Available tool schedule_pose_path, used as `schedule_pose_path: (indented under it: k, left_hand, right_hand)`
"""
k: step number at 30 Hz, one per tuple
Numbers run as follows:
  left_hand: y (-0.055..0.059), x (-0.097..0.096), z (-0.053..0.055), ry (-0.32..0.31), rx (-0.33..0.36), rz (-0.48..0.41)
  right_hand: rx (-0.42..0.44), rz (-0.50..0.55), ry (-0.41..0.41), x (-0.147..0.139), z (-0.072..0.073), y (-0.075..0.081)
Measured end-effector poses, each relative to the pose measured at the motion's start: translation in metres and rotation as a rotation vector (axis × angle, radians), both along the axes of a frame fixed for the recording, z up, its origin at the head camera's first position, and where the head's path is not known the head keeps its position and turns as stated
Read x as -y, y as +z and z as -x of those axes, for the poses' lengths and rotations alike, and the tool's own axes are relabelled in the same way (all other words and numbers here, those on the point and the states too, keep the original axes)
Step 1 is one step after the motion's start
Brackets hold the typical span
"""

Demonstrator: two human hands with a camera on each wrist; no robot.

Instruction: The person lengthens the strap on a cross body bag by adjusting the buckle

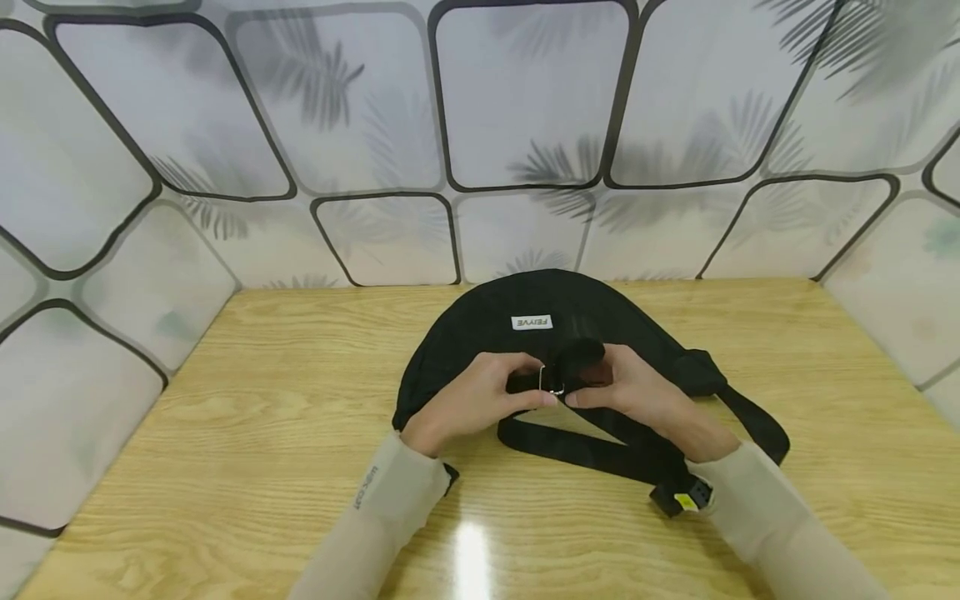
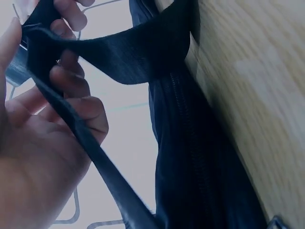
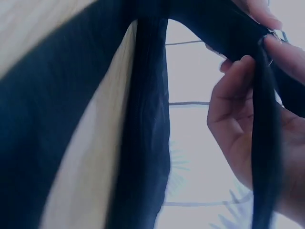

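A black crescent-shaped bag with a white label lies on the wooden table. Its black webbing strap loops in front of it. My left hand pinches the strap at a small metal slider, thumb in front. Close beside it, my right hand grips a folded-over piece of the strap between thumb and fingers. In the left wrist view, the strap passes between the fingers and hangs in a loop beside the bag's zipper. Strap and fingers partly hide the slider.
The wooden table extends on both sides of the bag. Patterned panels enclose it at the back and sides. Small black devices are worn at both wrists, the right one with a yellow mark.
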State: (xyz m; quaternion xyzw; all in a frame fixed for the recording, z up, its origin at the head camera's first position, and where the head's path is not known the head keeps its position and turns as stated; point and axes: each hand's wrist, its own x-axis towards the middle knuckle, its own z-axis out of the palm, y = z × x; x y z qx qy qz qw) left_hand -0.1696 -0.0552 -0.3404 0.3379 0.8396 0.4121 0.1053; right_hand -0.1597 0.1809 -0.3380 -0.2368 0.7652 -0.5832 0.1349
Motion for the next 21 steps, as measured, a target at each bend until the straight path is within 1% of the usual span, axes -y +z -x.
schedule_pose_path:
  k: [2, 4, 6, 8, 10, 12, 16, 18, 21]
  left_hand:
    - [0.001, 0.0, -0.001, 0.008, 0.003, -0.007]
    - [0.001, 0.0, 0.0, 0.004, 0.017, -0.017]
    - [0.0, 0.001, 0.0, -0.011, 0.038, -0.024]
    - [0.0, 0.003, 0.0, -0.03, 0.037, -0.012]
    - [0.001, 0.006, 0.0, -0.056, 0.014, 0.013]
    - [0.001, 0.008, 0.0, -0.075, -0.031, 0.035]
    - [0.003, 0.01, 0.001, -0.076, -0.098, 0.048]
    - [0.004, 0.011, 0.001, -0.066, -0.106, 0.046]
    - [0.004, 0.012, 0.001, -0.065, -0.101, 0.048]
  right_hand:
    - [-0.044, -0.041, 0.047, 0.001, 0.0, 0.001]
    - [-0.097, -0.083, 0.075, 0.003, -0.002, 0.002]
    - [-0.149, -0.113, 0.083, 0.006, -0.003, 0.003]
    - [-0.179, -0.128, 0.077, 0.008, -0.005, 0.003]
    - [-0.191, -0.126, 0.074, 0.01, -0.006, 0.004]
    - [-0.198, -0.13, 0.062, 0.011, -0.006, 0.005]
    - [-0.212, -0.133, 0.038, 0.012, -0.006, 0.006]
    - [-0.229, -0.137, 0.025, 0.014, -0.006, 0.006]
    - [-0.253, -0.151, 0.005, 0.016, -0.005, 0.006]
